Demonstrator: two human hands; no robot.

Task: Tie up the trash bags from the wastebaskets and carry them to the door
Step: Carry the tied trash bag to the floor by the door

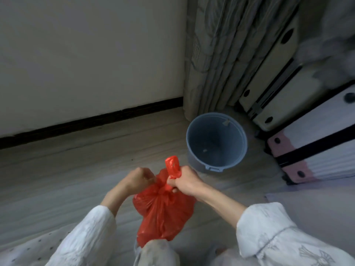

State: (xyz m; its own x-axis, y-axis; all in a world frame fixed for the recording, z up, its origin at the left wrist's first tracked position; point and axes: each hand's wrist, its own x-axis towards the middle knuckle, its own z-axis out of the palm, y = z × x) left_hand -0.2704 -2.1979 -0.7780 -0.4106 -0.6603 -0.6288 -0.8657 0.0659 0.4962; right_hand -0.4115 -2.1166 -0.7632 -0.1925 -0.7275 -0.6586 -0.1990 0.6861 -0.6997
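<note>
A red plastic trash bag point(163, 214) hangs in front of me, bulging and gathered at its neck. My left hand point(137, 179) is closed on one side of the neck. My right hand point(185, 181) grips the other handle, whose red loop point(172, 166) sticks up above my fist. Both hands pull apart at the knot. Beyond the bag stands a grey-blue round wastebasket point(197, 150), upright on the floor with no liner, only a few scraps at its bottom.
Pale wood floor point(86, 160) runs to a white wall with a dark skirting board point(86, 121). A grey curtain point(211, 54) hangs behind the wastebasket. Two suitcases, a beige suitcase point(272, 83) and a white-pink suitcase point(317, 141), lie at the right. My knee point(155, 252) is under the bag.
</note>
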